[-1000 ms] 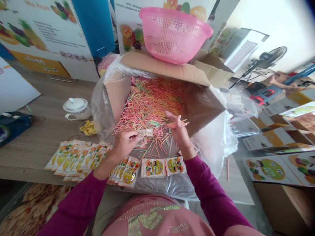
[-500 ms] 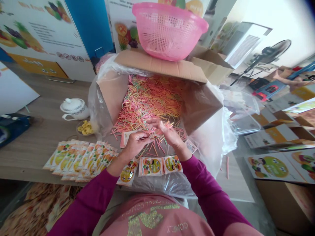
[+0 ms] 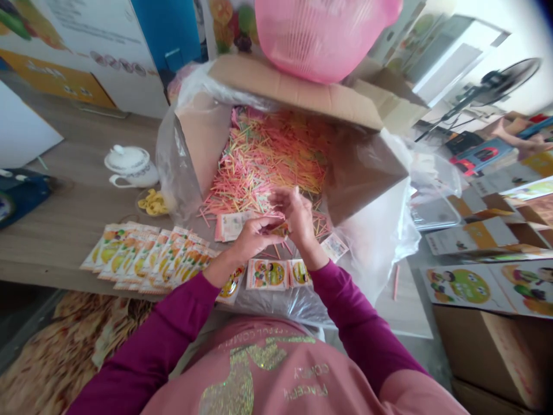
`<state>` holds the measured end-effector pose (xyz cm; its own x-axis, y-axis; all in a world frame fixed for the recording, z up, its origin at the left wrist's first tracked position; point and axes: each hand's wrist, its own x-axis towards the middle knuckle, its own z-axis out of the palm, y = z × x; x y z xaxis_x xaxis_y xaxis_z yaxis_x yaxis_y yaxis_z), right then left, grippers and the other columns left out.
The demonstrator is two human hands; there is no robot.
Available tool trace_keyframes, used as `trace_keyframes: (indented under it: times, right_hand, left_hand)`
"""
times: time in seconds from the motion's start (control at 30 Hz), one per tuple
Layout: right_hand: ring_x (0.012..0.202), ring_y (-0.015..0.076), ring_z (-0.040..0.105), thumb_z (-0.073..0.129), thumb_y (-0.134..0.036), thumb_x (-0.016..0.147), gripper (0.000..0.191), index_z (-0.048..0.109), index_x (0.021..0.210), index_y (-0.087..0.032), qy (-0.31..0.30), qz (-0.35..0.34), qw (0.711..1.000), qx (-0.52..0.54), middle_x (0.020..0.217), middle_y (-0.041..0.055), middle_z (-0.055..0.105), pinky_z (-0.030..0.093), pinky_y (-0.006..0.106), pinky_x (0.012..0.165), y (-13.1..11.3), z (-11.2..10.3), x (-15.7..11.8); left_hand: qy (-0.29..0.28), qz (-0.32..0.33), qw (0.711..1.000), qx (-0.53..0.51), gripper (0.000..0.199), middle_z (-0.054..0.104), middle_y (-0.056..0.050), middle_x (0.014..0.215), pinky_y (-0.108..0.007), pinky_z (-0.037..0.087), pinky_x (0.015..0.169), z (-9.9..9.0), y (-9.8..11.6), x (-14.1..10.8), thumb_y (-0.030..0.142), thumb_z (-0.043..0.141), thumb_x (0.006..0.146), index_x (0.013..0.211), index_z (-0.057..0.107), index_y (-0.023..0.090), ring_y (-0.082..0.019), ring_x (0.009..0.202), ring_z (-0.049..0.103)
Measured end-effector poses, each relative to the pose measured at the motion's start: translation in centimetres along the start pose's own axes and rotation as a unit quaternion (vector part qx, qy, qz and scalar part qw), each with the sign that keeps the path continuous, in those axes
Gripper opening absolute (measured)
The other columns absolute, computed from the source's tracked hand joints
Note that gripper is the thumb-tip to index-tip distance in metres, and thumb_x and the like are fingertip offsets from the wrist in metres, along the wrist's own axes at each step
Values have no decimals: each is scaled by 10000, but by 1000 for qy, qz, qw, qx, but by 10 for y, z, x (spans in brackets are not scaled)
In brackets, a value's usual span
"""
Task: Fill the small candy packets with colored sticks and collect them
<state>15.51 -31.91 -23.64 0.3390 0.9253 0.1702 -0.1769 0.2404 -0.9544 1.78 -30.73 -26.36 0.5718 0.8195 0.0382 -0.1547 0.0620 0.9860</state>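
My left hand point(image 3: 257, 237) is closed in a pinch on a small printed packet point(image 3: 281, 229), of which only a part shows between my hands. Against it, my right hand point(image 3: 299, 218) has its fingers curled; whether any sticks are in them is hidden. Just beyond lie many thin pink, yellow and green candy-like sticks point(image 3: 263, 153), spilling from a cardboard box point(image 3: 365, 173) tipped toward me. A small stack of packets point(image 3: 233, 226) lies left of my hands. Flat printed packets point(image 3: 266, 274) lie in a row nearer my body.
Overlapping packets point(image 3: 142, 256) spread at the left. Behind them stand a white lidded cup point(image 3: 132, 167) and a small dish of yellow pieces point(image 3: 153, 203). A pink basket point(image 3: 319, 40) sits above the box. Clear plastic point(image 3: 371, 242) surrounds the box; cartons point(image 3: 466, 288) stand at the right.
My right hand has turned more upright and its fingers have curled in; the sticks seen in it before no longer show. My left hand keeps its pinch. The whole view has shifted slightly.
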Motion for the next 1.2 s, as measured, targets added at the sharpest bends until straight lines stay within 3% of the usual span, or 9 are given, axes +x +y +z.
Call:
trace_keyframes:
  times: [0.13, 0.27, 0.33, 0.43, 0.57, 0.7, 0.8, 1.03, 1.2]
  right_hand:
    - [796, 173, 697, 541, -726, 948, 556, 775, 981, -222, 16, -5, 1000, 18, 875, 57, 770, 545, 319, 747, -1, 4, -6]
    - [843, 184, 691, 758, -645, 835, 476, 776, 1095, -247, -121, -1, 992, -37, 954, 36, 771, 548, 323, 770, -5, -2, -28]
    - [768, 174, 666, 845, -555, 780, 412, 784, 1029, -233, -203, 2, 975, -90, 864, 14, 751, 538, 311, 736, -4, -4, -42]
    - [704, 161, 633, 785, -466, 856, 262, 771, 902, -208, -241, -12, 958, -151, 773, 0, 714, 519, 293, 712, -2, -3, -64]
    - [814, 172, 667, 633, -341, 949, 182, 740, 966, -194, -284, -8, 937, -201, 882, 16, 739, 528, 277, 766, 2, 4, -89]
    - [694, 134, 608, 579, -217, 936, 133, 703, 897, -189, -334, -7, 908, -255, 800, -4, 696, 487, 238, 654, 7, 3, -99]
    - [721, 138, 626, 615, -209, 918, 120, 728, 952, -183, -355, 4, 899, -255, 825, 1, 710, 494, 241, 662, 0, -8, -94]
    - [766, 152, 655, 687, -319, 947, 169, 755, 1065, -218, -353, -66, 896, -261, 895, 26, 734, 549, 289, 734, -17, -5, -93]
    - [934, 203, 727, 587, -190, 986, 197, 779, 1010, -230, -316, -183, 888, -281, 989, 82, 769, 586, 346, 842, -10, 5, -105]
  left_hand:
    - [66, 7, 996, 53, 241, 712, 6, 743, -295, 542, 712, -12, -3, -21, 333, 866, 658, 786, 748, 167, -167, 728, 656]
    - [152, 28, 985, 79, 210, 744, -16, 808, -298, 559, 723, -30, 6, -45, 333, 773, 743, 876, 752, 173, -184, 771, 685]
    - [176, 54, 976, 117, 178, 742, -19, 805, -300, 562, 733, -34, 10, -57, 326, 749, 754, 853, 745, 177, -184, 768, 684]
    - [192, 85, 962, 176, 166, 745, -20, 804, -291, 568, 743, -31, 12, -75, 324, 753, 753, 840, 740, 184, -183, 769, 688]
    - [174, 48, 967, 179, 313, 784, -25, 890, -270, 586, 709, -30, 6, -105, 339, 757, 788, 1063, 752, 189, -187, 783, 717]
    - [162, 80, 952, 246, 130, 677, 17, 672, -224, 519, 557, -44, -7, -134, 299, 734, 829, 743, 704, 206, -149, 631, 624]
    - [170, 101, 942, 273, 106, 703, 6, 729, -235, 533, 581, -49, -10, -147, 263, 709, 880, 789, 715, 208, -151, 658, 639]
    - [122, 351, 873, 315, 168, 770, -11, 884, -312, 578, 817, -32, 17, -134, 139, 710, 903, 1031, 730, 246, -176, 857, 694]
    - [113, 383, 851, 341, 239, 777, -43, 974, -352, 586, 878, -32, 17, -133, 165, 711, 918, 1142, 721, 248, -193, 922, 699]
